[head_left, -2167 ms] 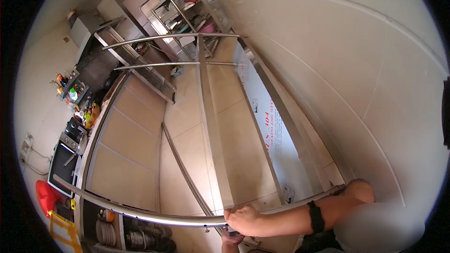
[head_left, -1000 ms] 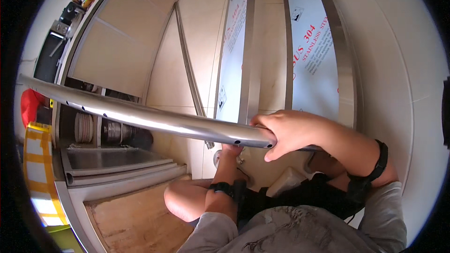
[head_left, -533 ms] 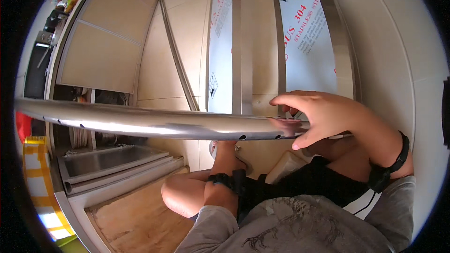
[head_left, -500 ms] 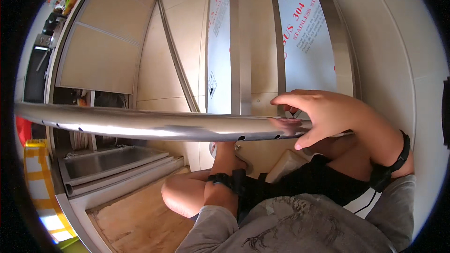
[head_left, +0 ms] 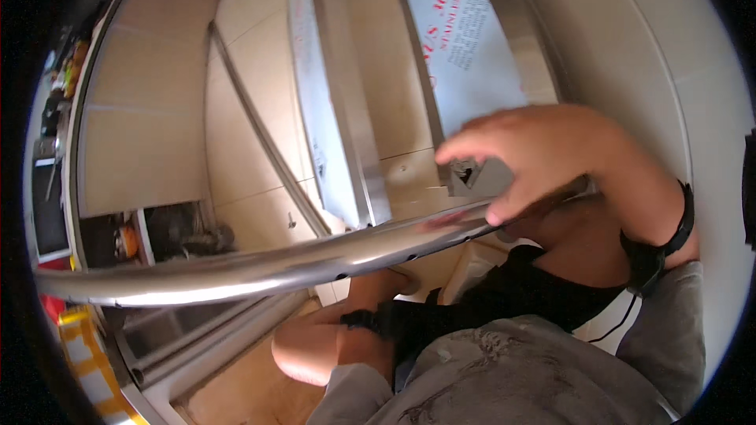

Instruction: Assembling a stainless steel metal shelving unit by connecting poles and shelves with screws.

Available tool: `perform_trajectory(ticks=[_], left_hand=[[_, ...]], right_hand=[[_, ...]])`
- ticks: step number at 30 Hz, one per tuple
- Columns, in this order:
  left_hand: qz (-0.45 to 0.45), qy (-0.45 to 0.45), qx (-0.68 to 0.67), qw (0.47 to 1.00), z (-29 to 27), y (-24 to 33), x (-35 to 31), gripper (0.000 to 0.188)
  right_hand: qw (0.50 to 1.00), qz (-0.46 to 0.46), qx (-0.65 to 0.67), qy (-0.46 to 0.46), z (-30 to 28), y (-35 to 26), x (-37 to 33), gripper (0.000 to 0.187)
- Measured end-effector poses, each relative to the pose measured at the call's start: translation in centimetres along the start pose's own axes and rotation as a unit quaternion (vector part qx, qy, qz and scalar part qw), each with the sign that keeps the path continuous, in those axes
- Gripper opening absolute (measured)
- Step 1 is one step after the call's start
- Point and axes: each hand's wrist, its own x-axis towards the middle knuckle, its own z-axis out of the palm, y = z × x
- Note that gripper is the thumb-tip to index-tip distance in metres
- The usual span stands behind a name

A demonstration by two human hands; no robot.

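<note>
A shiny round metal tube [head_left: 268, 267] with a row of small dark holes along its near side crosses in front of me. Its left end sits lower in the picture than its right. My right hand [head_left: 547, 145] is over the tube's right part, blurred, with thumb and fingers spread wide; the thumb overlaps the tube's edge, and contact cannot be told. My left forearm [head_left: 370, 342], wearing a black wrist strap [head_left: 362, 319], reaches up toward the tube, where the left hand's fingers are hidden behind it.
Long steel channels, one with printed protective film [head_left: 465, 39], lie on the tiled floor. A thin metal rod [head_left: 252, 114] lies left of them. Cabinets [head_left: 146, 149] and a cluttered counter line the left; a pale wall [head_left: 646, 79] bounds the right. A taped carton [head_left: 87, 354] stands lower left.
The tube has tilted, its left end dropping and its right part rising in view. The view has turned, shifting the floor pieces leftward. My right hand has moved slightly up and stays spread.
</note>
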Motion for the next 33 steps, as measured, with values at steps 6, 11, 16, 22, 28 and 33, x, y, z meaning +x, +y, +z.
perform_trajectory(ticks=[6,11,16,22,28,33], left_hand=[[-0.077,-0.040,0.262,0.961,3.8,-6.3,-0.2,0.029],[-0.004,-0.163,0.508,0.846,14.5,-11.6,1.4,0.028],[0.069,-0.205,0.514,0.830,23.8,-9.4,-0.5,0.025],[-0.158,-0.219,0.492,0.828,23.4,-12.5,0.4,0.037],[-0.428,-0.110,-0.033,0.897,22.8,-14.0,-2.2,0.054],[-0.413,-0.144,-0.093,0.894,24.0,-16.9,-3.5,0.058]], right_hand=[[0.981,0.074,-0.016,0.176,-4.0,4.6,-8.1,0.053],[0.914,0.203,0.108,0.334,-0.7,11.6,-15.1,0.030],[0.812,0.310,0.180,0.460,7.4,15.1,-15.8,0.028],[0.690,0.370,0.321,0.533,16.5,15.2,-16.2,0.031],[0.644,0.341,0.310,0.611,20.5,13.3,-16.5,0.047],[0.498,0.318,0.506,0.628,20.8,11.5,-16.8,0.062]])
